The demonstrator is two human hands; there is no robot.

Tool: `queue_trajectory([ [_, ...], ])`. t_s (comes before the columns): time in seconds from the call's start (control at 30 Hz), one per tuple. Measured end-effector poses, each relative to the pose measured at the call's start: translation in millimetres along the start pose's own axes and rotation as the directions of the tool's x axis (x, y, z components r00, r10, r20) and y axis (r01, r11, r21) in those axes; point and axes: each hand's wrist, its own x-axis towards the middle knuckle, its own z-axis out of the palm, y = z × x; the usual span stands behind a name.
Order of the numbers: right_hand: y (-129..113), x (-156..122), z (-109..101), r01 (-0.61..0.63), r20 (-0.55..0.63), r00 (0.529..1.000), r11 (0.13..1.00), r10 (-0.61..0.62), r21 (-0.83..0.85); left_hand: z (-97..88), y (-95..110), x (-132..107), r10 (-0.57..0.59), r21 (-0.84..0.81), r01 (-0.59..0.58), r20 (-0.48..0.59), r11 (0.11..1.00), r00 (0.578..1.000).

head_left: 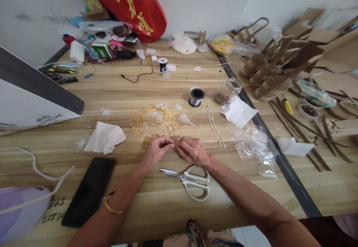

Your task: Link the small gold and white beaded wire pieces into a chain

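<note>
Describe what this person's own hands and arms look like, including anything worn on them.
The left hand and right hand are both ungloved. No sleeves show on the forearms. A thin, rounded gold-coloured bangle circles the left forearm; none shows on the right. No ring can be made out.

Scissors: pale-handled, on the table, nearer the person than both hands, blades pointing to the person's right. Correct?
No: the head view shows the blades pointing to the person's left. The pale-handled scissors do lie on the table, nearer the person than the left hand and right hand.
</note>
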Motion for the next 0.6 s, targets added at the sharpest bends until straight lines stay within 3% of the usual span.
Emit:
queue_trajectory([
  [0.6, 2.7, -1.4, 3.9, 0.001, -0.003, 1.000, 0.999, -0.001, 0.040, -0.4, 4.8, -2.7, 0.055, 0.091, -0.058, 0.043, 0.994, 0.998],
])
